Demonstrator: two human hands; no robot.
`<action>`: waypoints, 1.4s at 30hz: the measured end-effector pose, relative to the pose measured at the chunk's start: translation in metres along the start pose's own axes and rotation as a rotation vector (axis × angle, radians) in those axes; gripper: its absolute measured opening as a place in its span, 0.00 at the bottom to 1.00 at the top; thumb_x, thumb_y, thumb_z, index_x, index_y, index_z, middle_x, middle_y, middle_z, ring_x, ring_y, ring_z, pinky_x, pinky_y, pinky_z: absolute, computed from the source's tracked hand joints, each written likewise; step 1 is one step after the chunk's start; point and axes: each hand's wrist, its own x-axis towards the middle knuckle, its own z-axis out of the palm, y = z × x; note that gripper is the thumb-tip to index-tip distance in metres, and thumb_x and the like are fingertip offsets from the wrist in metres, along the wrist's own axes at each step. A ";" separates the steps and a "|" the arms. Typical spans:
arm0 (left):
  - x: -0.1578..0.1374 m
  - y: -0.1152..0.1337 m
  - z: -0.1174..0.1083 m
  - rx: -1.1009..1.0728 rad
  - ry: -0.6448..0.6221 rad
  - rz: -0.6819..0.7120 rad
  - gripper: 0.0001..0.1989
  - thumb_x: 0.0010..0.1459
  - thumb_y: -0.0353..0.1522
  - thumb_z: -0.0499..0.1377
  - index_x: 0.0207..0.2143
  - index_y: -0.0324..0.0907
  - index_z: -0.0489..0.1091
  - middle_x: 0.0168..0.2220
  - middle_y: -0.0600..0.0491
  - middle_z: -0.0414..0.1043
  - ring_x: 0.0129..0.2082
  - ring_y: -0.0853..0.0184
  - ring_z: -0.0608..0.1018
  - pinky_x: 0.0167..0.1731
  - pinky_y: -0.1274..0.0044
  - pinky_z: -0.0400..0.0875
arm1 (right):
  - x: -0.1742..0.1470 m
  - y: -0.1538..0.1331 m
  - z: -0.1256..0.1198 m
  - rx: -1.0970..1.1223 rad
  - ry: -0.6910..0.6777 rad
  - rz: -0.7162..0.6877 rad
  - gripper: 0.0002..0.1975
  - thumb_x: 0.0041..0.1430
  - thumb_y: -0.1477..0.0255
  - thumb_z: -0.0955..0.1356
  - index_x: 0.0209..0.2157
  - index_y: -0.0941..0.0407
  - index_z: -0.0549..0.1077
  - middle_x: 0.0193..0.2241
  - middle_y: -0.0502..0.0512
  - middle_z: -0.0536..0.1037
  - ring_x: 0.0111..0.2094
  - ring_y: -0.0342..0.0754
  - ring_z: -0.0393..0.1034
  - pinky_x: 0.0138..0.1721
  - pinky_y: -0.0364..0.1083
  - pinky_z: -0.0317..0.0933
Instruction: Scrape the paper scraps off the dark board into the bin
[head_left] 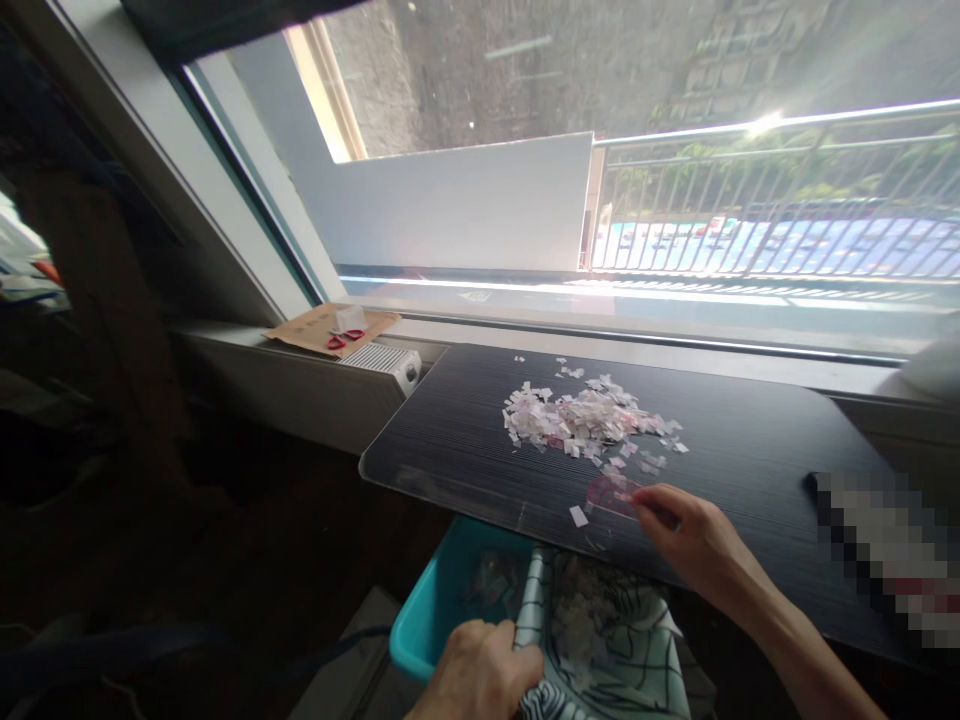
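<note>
Left hand (484,665) grips patterned cloth (649,665), partly hiding a turquoise bin (426,610).

Left hand (484,662) at six o'clock — fingers curled, knuckles up; right hand (686,525) at four — thumb and forefinger pinched, forearm (795,630) bare.

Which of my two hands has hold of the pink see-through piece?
Your right hand, pinching the pink piece over the black tabletop; your left hand instead grips the patterned cloth.
</note>
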 end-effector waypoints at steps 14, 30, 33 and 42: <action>-0.008 -0.006 0.006 -0.018 0.111 0.003 0.04 0.55 0.33 0.57 0.28 0.44 0.69 0.28 0.53 0.69 0.26 0.62 0.72 0.28 0.74 0.63 | -0.002 -0.006 -0.009 0.039 0.003 -0.048 0.12 0.57 0.69 0.62 0.32 0.55 0.78 0.26 0.51 0.78 0.24 0.45 0.68 0.28 0.42 0.62; -0.020 -0.011 0.005 -0.140 0.121 -0.106 0.03 0.50 0.29 0.60 0.29 0.44 0.69 0.30 0.54 0.70 0.30 0.62 0.74 0.31 0.74 0.63 | -0.026 -0.019 -0.018 0.125 -0.281 -0.098 0.12 0.59 0.72 0.62 0.27 0.55 0.75 0.23 0.49 0.76 0.25 0.44 0.67 0.26 0.41 0.58; -0.018 -0.010 0.006 -0.092 0.142 -0.075 0.02 0.50 0.29 0.59 0.28 0.44 0.69 0.28 0.53 0.70 0.28 0.62 0.74 0.28 0.74 0.63 | -0.023 -0.013 -0.014 0.123 -0.190 -0.086 0.13 0.61 0.69 0.61 0.32 0.55 0.77 0.26 0.51 0.77 0.27 0.45 0.69 0.29 0.42 0.60; 0.012 0.010 0.032 0.191 0.163 0.185 0.06 0.57 0.36 0.60 0.28 0.46 0.70 0.24 0.53 0.69 0.20 0.62 0.72 0.21 0.74 0.63 | -0.015 0.012 -0.003 0.020 0.047 -0.052 0.13 0.62 0.67 0.62 0.36 0.52 0.78 0.32 0.52 0.79 0.31 0.47 0.73 0.32 0.42 0.63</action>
